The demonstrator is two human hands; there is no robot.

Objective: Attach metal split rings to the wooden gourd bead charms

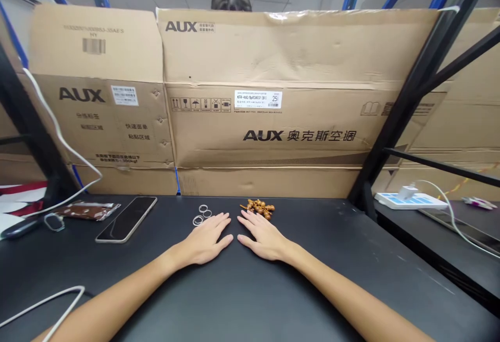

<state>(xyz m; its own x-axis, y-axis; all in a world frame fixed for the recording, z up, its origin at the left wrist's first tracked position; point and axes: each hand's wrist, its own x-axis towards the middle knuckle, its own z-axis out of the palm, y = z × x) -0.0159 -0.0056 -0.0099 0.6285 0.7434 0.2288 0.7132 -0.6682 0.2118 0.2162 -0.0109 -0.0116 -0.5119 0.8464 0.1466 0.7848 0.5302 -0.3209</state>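
Both hands rest palm down on the dark table (250, 295), a small gap between them. My left hand (207, 239) lies flat with its thumb spread, holding nothing. Just beyond its fingers are several silver rings (198, 220), close to the fingertips. My right hand (263, 235) is likewise flat and empty, thumb apart from the fingers. At its fingertips sits a small heap of brown wooden beads (258, 206), partly covered by the fingers; whether they touch I cannot tell.
A smartphone (127, 220) and a brown packet (88, 210) lie at the left, near glasses (53, 222) and a white cable (64, 141). Cardboard panels (297, 55) stand along the back. A black metal post (402, 107) and a power strip (408, 200) are at the right. A person's head shows above the cardboard.
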